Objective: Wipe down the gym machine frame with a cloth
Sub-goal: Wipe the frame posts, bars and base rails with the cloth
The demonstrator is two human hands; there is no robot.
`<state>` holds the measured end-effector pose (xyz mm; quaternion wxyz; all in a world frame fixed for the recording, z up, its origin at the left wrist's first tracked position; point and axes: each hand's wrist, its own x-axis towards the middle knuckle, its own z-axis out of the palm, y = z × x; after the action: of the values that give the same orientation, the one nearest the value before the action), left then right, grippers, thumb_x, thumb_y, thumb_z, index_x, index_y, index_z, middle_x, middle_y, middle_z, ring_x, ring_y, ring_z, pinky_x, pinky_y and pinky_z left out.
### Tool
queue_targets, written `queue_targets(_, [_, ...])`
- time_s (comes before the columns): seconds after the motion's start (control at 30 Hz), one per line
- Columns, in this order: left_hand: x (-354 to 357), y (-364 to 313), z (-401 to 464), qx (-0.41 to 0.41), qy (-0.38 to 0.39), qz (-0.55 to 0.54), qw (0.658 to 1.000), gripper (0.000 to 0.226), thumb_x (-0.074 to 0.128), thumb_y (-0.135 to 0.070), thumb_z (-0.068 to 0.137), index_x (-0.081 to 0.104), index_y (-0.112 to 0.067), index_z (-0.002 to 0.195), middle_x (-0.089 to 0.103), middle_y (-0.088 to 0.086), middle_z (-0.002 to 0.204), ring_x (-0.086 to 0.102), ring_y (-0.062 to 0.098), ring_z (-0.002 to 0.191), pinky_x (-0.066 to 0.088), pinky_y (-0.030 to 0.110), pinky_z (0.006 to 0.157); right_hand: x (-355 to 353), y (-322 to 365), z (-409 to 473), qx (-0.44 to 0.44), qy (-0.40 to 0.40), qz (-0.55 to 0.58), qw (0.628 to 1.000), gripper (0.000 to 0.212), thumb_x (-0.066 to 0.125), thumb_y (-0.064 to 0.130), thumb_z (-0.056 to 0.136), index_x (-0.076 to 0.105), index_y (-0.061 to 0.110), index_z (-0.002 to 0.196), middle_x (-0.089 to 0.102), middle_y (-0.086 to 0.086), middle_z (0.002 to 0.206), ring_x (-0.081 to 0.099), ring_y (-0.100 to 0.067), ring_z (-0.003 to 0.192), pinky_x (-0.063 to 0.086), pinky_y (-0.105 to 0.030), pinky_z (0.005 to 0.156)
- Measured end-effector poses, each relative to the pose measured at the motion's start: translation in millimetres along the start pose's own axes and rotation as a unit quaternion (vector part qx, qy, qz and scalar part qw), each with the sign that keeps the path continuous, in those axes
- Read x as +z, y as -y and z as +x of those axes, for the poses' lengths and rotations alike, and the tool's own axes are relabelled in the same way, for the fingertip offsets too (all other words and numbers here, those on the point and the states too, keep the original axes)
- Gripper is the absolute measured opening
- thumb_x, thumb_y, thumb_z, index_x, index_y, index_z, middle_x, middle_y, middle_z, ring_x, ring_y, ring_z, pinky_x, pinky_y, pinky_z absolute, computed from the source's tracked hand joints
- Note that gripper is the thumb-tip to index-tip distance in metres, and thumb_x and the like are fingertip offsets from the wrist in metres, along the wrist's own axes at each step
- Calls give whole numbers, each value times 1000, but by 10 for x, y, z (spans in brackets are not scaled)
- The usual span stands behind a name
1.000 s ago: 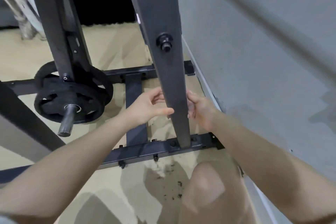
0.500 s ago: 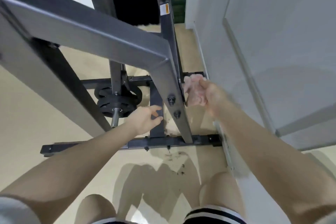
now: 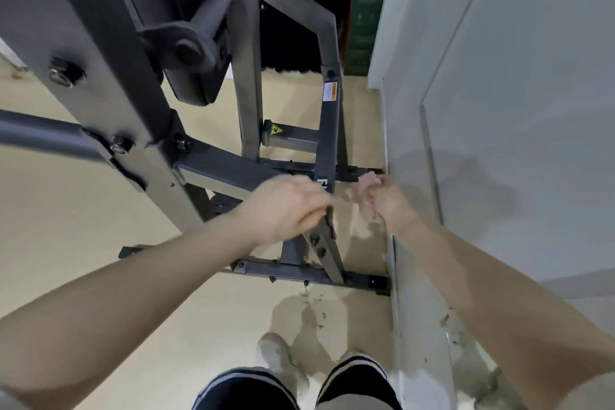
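Observation:
The dark grey gym machine frame [image 3: 329, 130] fills the left and middle of the head view, with a slim upright that carries a warning label. A small pale pink cloth [image 3: 364, 188] is bunched in my right hand [image 3: 392, 206], just right of that upright at about mid height. My left hand [image 3: 283, 206] reaches across in front of the upright, its curled fingertips meeting the cloth's left end and seeming to pinch it. Motion blur smears both hands.
A grey wall [image 3: 499, 110] stands right next to the frame, leaving a narrow gap. The frame's base bar [image 3: 299, 273] lies on the beige floor with dirt specks in front of it. My shoes [image 3: 279, 359] stand close below. A thick beam [image 3: 100, 76] looms at upper left.
The view has risen as I stood up. Both hands moved up the upright from near the base, the right hand carrying the cloth; the left hand came across to meet it.

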<state>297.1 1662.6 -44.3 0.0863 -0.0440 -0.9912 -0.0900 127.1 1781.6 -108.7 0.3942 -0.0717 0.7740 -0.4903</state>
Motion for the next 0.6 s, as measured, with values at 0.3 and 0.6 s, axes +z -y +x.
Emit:
queue_targets(0.3, [195,395,364,-120,278,156,940,81,57,-67,77,39,-16,138,51,4,129,48,26,117,39,37,95,179,-363,177,50,-18,36,998,9,53,6,95,55,14,98,56,0,79,52,-12,65,44,-25,59])
queue_targets(0.6, [308,411,764,-144,399,113,898,61,58,-68,74,59,-12,97,46,-4,70,52,21,70,42,29,56,-60,-225,768,66,44,-24,997,9,52,5,95,53,14,95,53,-2,72,49,-14,58,42,-27,53])
